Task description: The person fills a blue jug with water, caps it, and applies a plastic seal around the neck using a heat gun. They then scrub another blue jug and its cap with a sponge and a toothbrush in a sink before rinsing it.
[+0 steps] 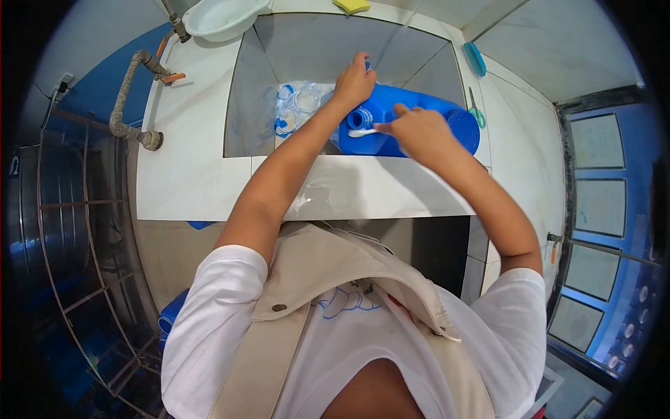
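Observation:
A blue plastic water container (398,105) lies on its side in the tiled sink, its open threaded neck (359,119) pointing up toward me. My left hand (354,85) is closed around a small blue part at the container's far edge, mostly hidden by the fingers. In my right hand (420,134) is a slim white brush (361,133), which looks like a toothbrush. Its head lies against the container beside the neck. Left of the container, clear plastic pieces with blue parts (296,106) lie in the sink.
The sink has a white tiled counter (188,167) around it. On the counter are a white basin (220,19), a yellow sponge (352,6), a teal brush (474,59) and green-handled scissors (477,115). A pipe with an orange-handled valve (132,98) rises at left.

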### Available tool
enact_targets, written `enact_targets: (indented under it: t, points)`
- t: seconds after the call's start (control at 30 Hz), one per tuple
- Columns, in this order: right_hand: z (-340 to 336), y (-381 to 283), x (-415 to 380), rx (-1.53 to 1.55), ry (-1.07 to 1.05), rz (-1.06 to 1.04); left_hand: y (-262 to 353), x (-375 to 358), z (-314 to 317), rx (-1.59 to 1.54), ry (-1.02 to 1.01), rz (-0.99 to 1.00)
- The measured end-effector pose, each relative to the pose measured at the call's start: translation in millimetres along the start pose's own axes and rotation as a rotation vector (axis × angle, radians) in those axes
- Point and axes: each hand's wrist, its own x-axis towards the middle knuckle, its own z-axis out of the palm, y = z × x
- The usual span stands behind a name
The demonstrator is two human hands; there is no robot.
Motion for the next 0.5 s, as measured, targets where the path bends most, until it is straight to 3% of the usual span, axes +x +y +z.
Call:
enact_targets:
  t: [0.07,0.2,0.33,0.4,0.43,0.5]
  points:
    - [-27,16,4,-0.019,-0.248,0.026,1,2,-1,-0.012,0.006,-0.009]
    - [-9,13,25,0.045,-0.229,-0.146,3,0,-4,-0.024,-0.035,-0.064]
    - [-17,52,18,0.072,-0.226,-0.173,-4,1,-2,-0.037,0.014,-0.027]
    - [-30,57,9,0.178,-0.396,-0.082,-7,2,-2,-0.093,-0.009,-0.073]
    - [-30,53,1,0.177,-0.395,-0.087,-9,3,-3,-0.144,-0.032,-0.113]
    - [-25,36,-21,0.214,-0.371,0.100,-12,5,-5,-0.217,-0.030,-0.137]
